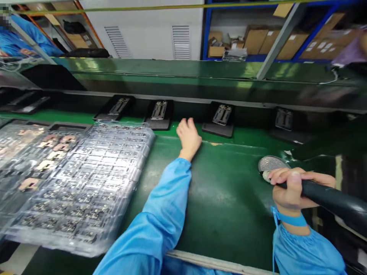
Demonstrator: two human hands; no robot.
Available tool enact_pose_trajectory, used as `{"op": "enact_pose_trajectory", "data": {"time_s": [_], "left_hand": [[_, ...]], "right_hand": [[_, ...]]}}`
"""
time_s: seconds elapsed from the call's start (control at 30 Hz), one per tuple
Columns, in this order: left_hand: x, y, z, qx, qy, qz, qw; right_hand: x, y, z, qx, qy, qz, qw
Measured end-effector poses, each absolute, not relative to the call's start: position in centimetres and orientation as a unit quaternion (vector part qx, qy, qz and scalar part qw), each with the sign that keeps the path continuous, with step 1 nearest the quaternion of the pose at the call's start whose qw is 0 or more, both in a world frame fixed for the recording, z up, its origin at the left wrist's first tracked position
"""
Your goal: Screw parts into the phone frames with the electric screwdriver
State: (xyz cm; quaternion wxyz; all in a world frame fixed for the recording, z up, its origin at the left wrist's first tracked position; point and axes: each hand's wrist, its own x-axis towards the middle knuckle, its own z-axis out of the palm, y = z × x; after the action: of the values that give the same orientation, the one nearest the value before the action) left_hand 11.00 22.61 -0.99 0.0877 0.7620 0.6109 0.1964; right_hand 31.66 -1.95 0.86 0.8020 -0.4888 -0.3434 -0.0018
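My left hand reaches forward to the far edge of the green mat, its fingers curled down and holding nothing I can see. It lies between two black fixtures that ride on the conveyor belt, each carrying a metal part. My right hand is wrapped round the black handle of a tool whose round silvery head points left over the mat. A blue wrist strap sits below that hand.
Stacked clear plastic trays of small parts lie at the left. More black fixtures sit along the belt. A raised green shelf runs behind it. Cardboard boxes fill blue racks. Another person's blue sleeve shows top left.
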Motion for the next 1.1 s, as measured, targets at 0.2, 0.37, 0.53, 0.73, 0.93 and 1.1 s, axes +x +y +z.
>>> {"op": "enact_pose_trajectory", "data": {"time_s": [0.2,0.37,0.53,0.73,0.93,1.1], "left_hand": [[1.9,28.2,0.9,0.708,0.689,0.143,0.058],[0.7,29.4,1.9,0.749,0.636,0.165,0.089],[1.0,28.7,3.0,0.792,0.564,0.213,0.102],[1.4,24.4,4.9,0.836,0.516,0.156,0.102],[0.5,15.6,4.3,0.882,0.417,0.182,0.123],[-1.3,6.5,3.5,0.93,0.26,0.19,0.176]], "right_hand": [[36.7,-1.0,4.4,-0.527,-0.322,0.0,0.786],[38.2,-1.8,3.7,-0.534,-0.307,0.036,0.787],[38.1,-2.5,3.3,-0.539,-0.317,0.069,0.777],[38.1,-2.3,3.1,-0.541,-0.311,0.088,0.777],[38.1,-2.0,2.9,-0.548,-0.303,0.098,0.774],[38.0,-2.2,3.0,-0.553,-0.303,0.098,0.77]]}}
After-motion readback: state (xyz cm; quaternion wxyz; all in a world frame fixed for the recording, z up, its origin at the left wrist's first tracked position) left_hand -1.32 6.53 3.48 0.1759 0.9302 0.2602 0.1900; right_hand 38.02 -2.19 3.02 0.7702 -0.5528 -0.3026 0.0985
